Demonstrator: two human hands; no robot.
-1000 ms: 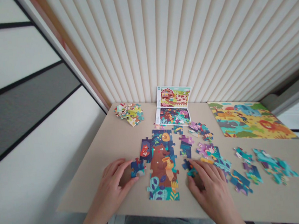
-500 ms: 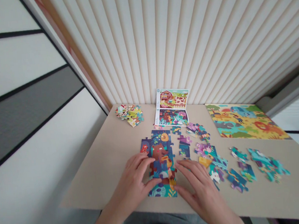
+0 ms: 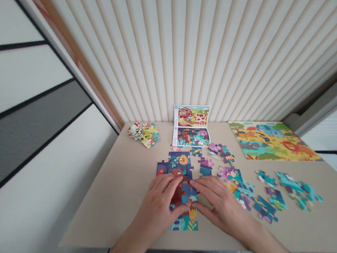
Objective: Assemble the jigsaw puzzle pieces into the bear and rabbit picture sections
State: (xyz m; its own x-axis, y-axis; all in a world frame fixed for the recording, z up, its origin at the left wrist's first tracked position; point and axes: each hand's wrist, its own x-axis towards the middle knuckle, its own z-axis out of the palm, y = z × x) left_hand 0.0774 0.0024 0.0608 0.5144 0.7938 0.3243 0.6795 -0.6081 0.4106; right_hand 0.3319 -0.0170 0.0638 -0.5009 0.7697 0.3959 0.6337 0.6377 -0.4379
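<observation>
A partly joined puzzle with a brown bear [image 3: 178, 172] lies near the front of the beige table. Over its middle is a blue puzzle piece [image 3: 188, 191], with fingers of both hands at its edges. My left hand [image 3: 163, 200] is closed on the piece's left side, thumb below and fingertips above. At the right side my right hand [image 3: 215, 197] pinches the same piece. Parts of the bear picture are hidden under my left hand. Loose purple and teal pieces [image 3: 244, 185] lie just right of my right hand.
A folded picture leaflet [image 3: 191, 116] leans against the pleated blind. Left of it is a pile of puzzle pieces [image 3: 145, 134]. A finished animal puzzle [image 3: 273, 142] lies at the back right, with teal pieces [image 3: 298, 189] in front on the table [image 3: 109, 195].
My right hand has moved left to the blue piece, and the two hands are closer together. The piece sits slightly further right over the puzzle. The camera view has shifted a little.
</observation>
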